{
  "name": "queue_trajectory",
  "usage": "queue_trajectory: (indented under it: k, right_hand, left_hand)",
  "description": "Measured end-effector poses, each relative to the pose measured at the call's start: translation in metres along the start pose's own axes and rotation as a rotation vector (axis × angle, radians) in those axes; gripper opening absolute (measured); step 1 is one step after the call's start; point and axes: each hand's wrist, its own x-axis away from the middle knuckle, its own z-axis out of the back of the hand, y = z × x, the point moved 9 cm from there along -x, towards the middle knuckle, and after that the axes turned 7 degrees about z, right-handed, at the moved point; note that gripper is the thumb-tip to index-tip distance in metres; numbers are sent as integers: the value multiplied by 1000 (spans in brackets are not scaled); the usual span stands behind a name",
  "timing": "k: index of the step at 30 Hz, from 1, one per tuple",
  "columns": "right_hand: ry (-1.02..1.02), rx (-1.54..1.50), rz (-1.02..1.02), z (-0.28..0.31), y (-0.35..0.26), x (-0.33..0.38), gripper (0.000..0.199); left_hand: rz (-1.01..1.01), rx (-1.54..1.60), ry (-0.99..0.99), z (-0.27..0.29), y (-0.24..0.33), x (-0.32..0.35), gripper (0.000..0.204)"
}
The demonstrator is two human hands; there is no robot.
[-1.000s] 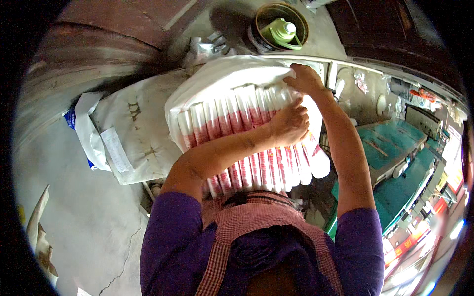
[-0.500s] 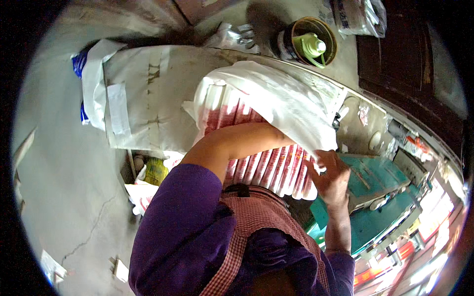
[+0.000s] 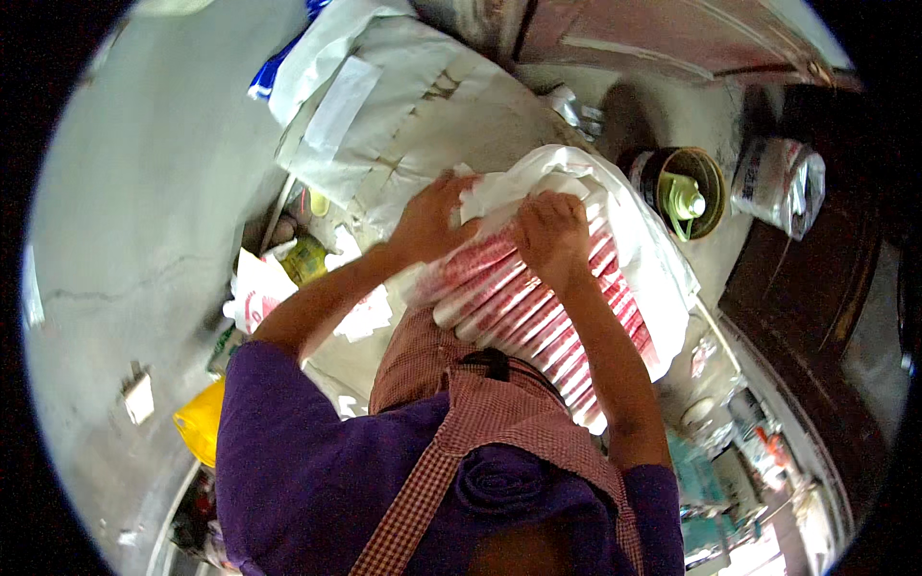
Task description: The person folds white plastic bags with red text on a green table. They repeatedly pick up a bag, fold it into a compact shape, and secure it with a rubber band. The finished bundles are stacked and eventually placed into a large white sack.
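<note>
A row of long, ribbed white-and-red rolls lies in front of my body, partly inside a loose white plastic bag. My right hand is closed over the upper part of the rolls, its fingers curled on the edge of the bag. At the upper left end of the rolls is my left hand, thumb and fingers apart, somewhat blurred. Its fingertips are close to the bag's edge; whether they touch it is hard to see. My right forearm hides part of the rolls.
A large pale wrapped bundle lies beyond my hands. Farther right stand a bucket with a light green flask and a clear-wrapped pack. A yellow bag is at lower left, teal equipment at lower right.
My view has turned, and the rolls now slant down to the right. My right hand has left the bag's right side for the upper part. My left arm no longer reaches across the rolls.
</note>
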Motion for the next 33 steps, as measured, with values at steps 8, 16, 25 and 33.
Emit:
queue_trajectory:
  k: [8,16,25,33]
  right_hand:
    - [-334,-45,-296,-21,36,29,31]
    - [-135,22,-149,-84,72,117,50]
    - [-99,-242,241,-9,-142,105,66]
    - [-7,-103,150,-32,-105,105,56]
  left_hand:
    - [87,-108,-35,-63,-15,-4,72]
    - [236,385,303,-50,-22,148,71]
    - [381,539,253,-159,-140,110,53]
    - [275,567,323,-80,-11,176,60]
